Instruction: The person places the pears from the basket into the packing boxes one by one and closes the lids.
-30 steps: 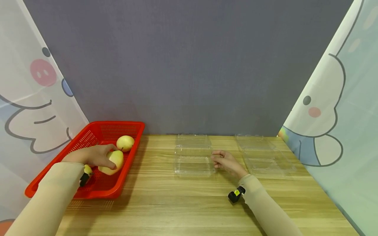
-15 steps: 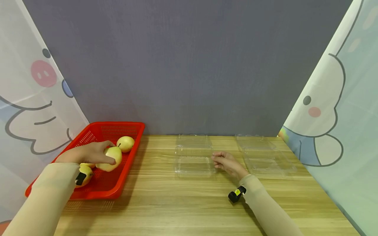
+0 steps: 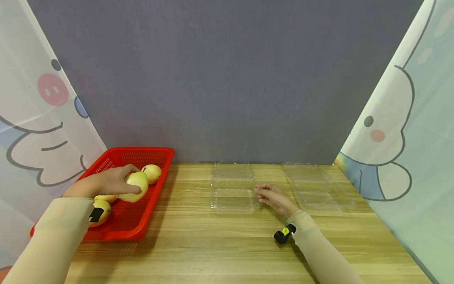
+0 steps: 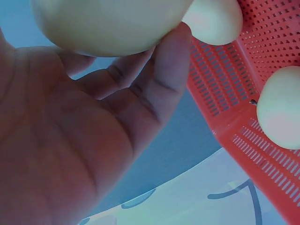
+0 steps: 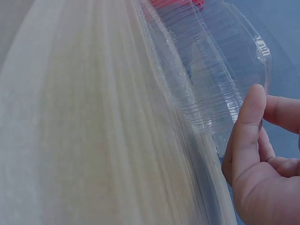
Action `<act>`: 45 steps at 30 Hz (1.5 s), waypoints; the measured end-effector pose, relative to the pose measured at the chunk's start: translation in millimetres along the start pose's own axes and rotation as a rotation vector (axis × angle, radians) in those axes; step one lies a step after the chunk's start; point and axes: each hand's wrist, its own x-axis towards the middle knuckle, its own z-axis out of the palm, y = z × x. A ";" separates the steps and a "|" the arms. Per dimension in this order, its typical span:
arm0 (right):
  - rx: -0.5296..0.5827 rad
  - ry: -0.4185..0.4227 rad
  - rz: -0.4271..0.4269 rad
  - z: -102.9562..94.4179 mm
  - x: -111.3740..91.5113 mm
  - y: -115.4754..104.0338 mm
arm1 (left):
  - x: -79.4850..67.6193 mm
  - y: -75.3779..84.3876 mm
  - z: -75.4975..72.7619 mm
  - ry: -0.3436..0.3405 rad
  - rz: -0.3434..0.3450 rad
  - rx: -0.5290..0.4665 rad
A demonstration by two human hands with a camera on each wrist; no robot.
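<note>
My left hand [image 3: 108, 184] grips a pale yellow pear [image 3: 136, 187], thumb on its near side and fingers reaching round the far side. The pear is held above the floor of a red plastic basket [image 3: 140, 232] at the left. In the left wrist view, the fingertips press the underside of this pear [image 4: 112, 28]. At the middle of the table lies an opened clear plastic clamshell box [image 3: 232, 193]. My right hand [image 3: 273, 198] pinches its right rim between thumb and fingers, as the right wrist view of the box [image 5: 206, 70] shows.
Inside the basket are a pear [image 3: 152, 173] at the back right and another pear [image 3: 101, 213] at the front left, with one more partly hidden by the left hand. A second opened clear box [image 3: 319, 193] lies to the right. A grey panel [image 3: 227, 79] closes off the back.
My left hand has lifted the pear slightly within the basket, uncovering more of the pears at the front left. The right hand stays at the box rim.
</note>
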 end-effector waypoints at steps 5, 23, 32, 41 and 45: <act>0.002 0.012 0.009 0.1 0.4 -0.2 | 0.8 5.6 -1.3 0.033 0.024 -0.001; -0.010 0.017 -0.004 -0.3 -2.3 2.0 | 12.4 25.0 11.9 0.175 0.072 0.002; -0.008 0.016 0.001 -0.6 -1.2 2.7 | 16.6 36.8 23.5 0.204 0.100 -0.052; -0.017 0.012 0.001 0.3 -1.9 -0.5 | 21.3 51.3 27.1 0.223 0.102 -0.032; -0.009 0.019 0.001 0.9 -0.2 -1.6 | 23.9 58.3 28.1 0.224 0.096 -0.023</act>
